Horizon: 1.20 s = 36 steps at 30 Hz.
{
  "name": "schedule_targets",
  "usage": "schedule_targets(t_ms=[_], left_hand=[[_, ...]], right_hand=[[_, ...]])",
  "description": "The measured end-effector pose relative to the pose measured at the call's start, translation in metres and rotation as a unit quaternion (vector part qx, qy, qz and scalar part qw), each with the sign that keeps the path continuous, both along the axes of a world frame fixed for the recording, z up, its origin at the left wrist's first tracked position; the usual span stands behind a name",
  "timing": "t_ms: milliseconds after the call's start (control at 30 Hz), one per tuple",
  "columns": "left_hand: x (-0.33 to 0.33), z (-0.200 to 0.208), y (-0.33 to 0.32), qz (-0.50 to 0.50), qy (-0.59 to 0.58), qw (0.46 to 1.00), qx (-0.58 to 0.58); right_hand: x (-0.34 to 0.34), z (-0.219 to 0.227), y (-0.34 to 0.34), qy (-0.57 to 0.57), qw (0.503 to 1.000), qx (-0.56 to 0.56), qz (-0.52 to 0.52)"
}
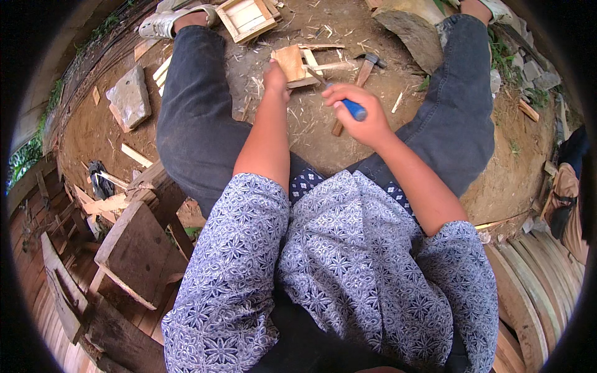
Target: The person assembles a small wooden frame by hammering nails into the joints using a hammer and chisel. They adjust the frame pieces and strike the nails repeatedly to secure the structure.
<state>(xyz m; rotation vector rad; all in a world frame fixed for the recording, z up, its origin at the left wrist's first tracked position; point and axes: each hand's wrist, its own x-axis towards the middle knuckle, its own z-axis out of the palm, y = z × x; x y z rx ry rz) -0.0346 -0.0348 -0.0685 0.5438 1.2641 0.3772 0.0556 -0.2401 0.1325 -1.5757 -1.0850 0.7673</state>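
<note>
My left hand [276,82] is closed on the left side of a small wooden frame [290,63] with a pale flat board across part of it. In my right hand [360,113] is a chisel [355,110] with a blue handle, its narrow dark blade pointing up and left toward the frame's right side. Whether the tip touches the wood I cannot tell. A hammer [363,76] with a wooden handle lies on the ground just beyond my right hand, its head to the far right.
A second wooden frame [249,20] lies farther off. Wood shavings litter the dirt ground [311,133]. A stone block [129,99] sits at left, and a large rock [410,37] by my right leg. Old boards [140,252] are piled at lower left; planks [528,286] lie at lower right.
</note>
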Motion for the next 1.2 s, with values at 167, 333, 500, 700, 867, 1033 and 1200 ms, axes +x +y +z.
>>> schedule_targets(t_ms=[167, 333, 500, 700, 867, 1033, 1200], left_hand=[[0.010, 0.015, -0.016, 0.002, 0.003, 1.000, 0.009], [0.002, 0.020, -0.011, 0.008, 0.035, 0.996, 0.079], [0.003, 0.024, -0.008, 0.005, 0.048, 0.989, 0.138], [-0.001, 0.021, -0.005, -0.061, 0.156, 0.963, 0.213], [-0.011, 0.027, 0.001, -0.198, 0.279, 0.875, 0.341], [0.000, 0.065, -0.022, -0.332, 0.421, 0.729, 0.425], [-0.006, 0.071, -0.024, -0.353, 0.423, 0.710, 0.439]], right_hand=[[-0.007, -0.031, 0.017, -0.032, 0.999, -0.007, -0.038], [0.003, -0.001, 0.014, 0.004, 0.994, 0.036, -0.104], [0.013, 0.010, -0.007, 0.039, 0.991, 0.002, -0.129], [0.022, -0.015, 0.001, 0.130, 0.974, -0.111, -0.150], [0.030, -0.015, 0.008, 0.145, 0.965, -0.104, -0.190], [0.036, -0.016, 0.008, 0.196, 0.948, -0.094, -0.230], [0.039, -0.027, 0.019, 0.225, 0.961, -0.092, -0.130]])
